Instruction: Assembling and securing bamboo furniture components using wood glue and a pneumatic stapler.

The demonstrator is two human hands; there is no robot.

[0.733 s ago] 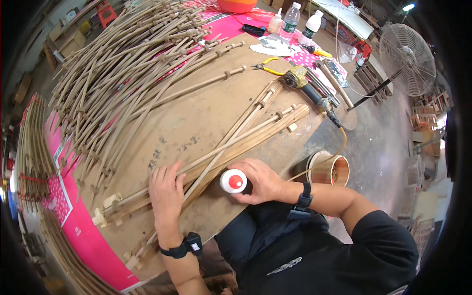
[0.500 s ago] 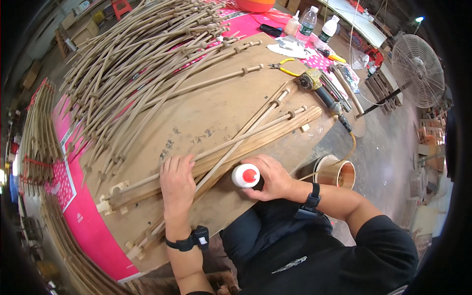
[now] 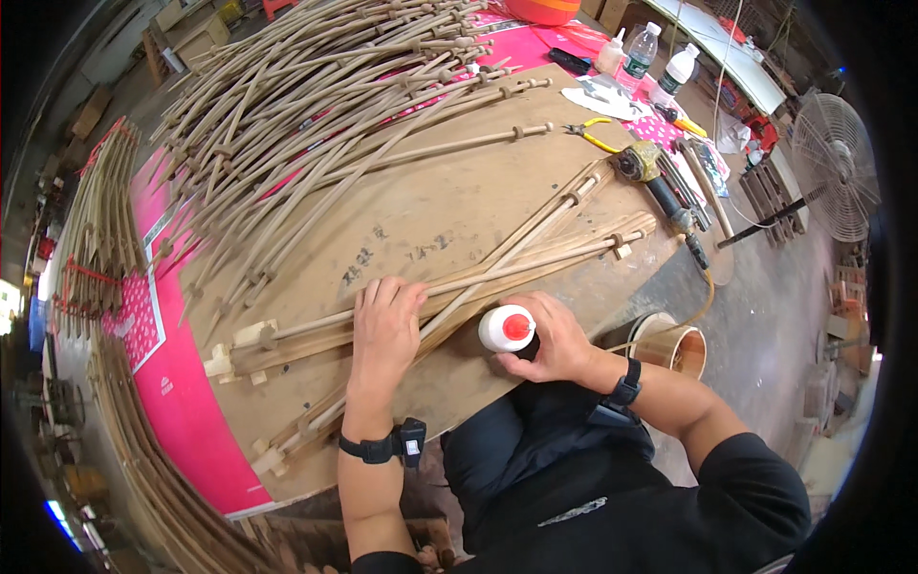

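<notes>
My left hand point(image 3: 387, 330) lies over a thin wooden rod point(image 3: 535, 254), its fingers closed together across it. This rod crosses a second wooden rod point(image 3: 521, 237), and both carry small round collars near their far ends. Below them are long flat wooden strips point(image 3: 564, 251). My right hand point(image 3: 559, 335) grips an upright white bottle point(image 3: 493, 330) with a red cap at the table's near edge. A notched pale wooden block point(image 3: 219, 361) stands at the strips' left end. What lies beneath my left palm is hidden.
A big heap of wooden rods point(image 3: 316, 124) covers the table's far left. Yellow-handled pliers point(image 3: 601, 142) and a power tool point(image 3: 665, 196) with a hose lie at the right. Bottles point(image 3: 642, 50) stand behind them. A bucket point(image 3: 703, 354) and a fan point(image 3: 832, 165) are beyond the edge.
The whole view has shifted, so the table and its things sit farther right in the picture. Both hands keep their places, left over the rod and right around the bottle.
</notes>
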